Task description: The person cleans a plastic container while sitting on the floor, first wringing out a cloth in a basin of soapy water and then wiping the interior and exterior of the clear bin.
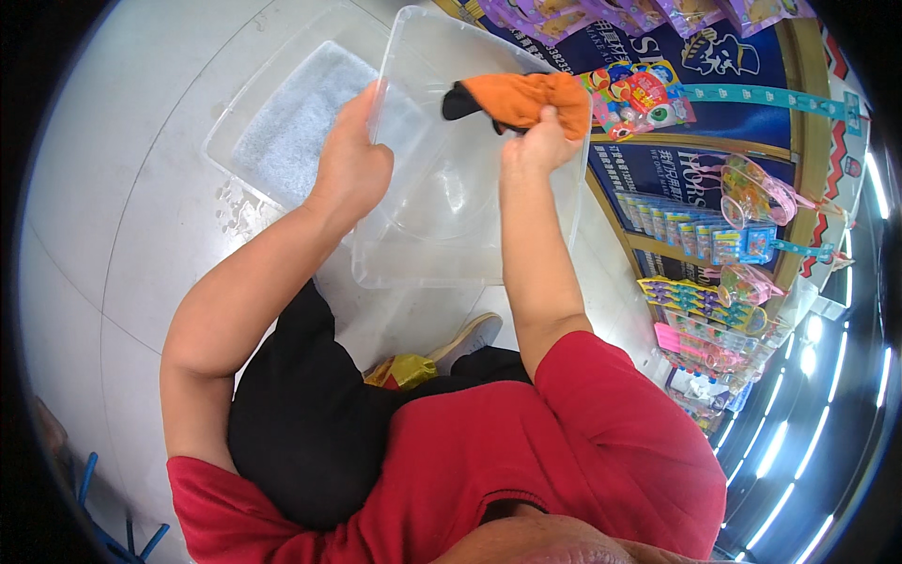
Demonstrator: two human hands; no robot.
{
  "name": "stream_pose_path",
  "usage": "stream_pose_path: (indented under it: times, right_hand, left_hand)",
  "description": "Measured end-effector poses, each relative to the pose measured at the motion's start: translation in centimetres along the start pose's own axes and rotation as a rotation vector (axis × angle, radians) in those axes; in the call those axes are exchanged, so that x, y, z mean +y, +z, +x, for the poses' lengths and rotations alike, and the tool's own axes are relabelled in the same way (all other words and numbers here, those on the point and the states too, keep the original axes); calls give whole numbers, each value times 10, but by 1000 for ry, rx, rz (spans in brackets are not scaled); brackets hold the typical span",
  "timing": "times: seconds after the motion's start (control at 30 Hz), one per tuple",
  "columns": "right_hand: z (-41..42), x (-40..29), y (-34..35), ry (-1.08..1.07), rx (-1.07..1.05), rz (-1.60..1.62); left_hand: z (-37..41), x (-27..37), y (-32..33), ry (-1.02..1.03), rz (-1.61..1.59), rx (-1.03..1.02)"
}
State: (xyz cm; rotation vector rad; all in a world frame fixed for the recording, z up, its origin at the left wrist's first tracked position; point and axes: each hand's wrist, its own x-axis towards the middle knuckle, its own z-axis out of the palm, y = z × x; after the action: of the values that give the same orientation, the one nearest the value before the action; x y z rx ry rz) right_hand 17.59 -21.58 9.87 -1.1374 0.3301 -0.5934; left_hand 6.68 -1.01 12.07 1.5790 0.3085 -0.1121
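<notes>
My left hand [356, 166] grips the left rim of a clear plastic bin [437, 261], which is tilted in front of me. An orange and black cloth [521, 99], perhaps a glove, is in my right hand [539, 144], over the inside of the bin near its right wall. Beneath and to the left, a second clear plastic container [229, 151] rests on the floor with a pale, whitish-grey mass [296, 120] in it; what that is I cannot tell. The first bin partly covers it.
Wet spots [239, 211] mark the tiled floor beside the lower container. On the right stands a shop display with hanging toy packets [638, 99] and purple bags [535, 17] above. A yellow package [402, 371] lies by my shoe [476, 337]. Blue bars [88, 479] show at lower left.
</notes>
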Motion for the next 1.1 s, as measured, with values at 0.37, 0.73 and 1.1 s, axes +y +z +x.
stream_pose_path:
  times: [0.37,0.73,1.1]
  right_hand:
    - [-14,20,49,-101,-355,-234]
    - [-42,14,64,164,-1072,-605]
    - [-73,-28,20,1054,-1138,-378]
  left_hand:
    - [5,-4,-1,59,93,-53]
    - [5,-7,-4,117,97,15]
    - [13,-5,-3,64,-270,40]
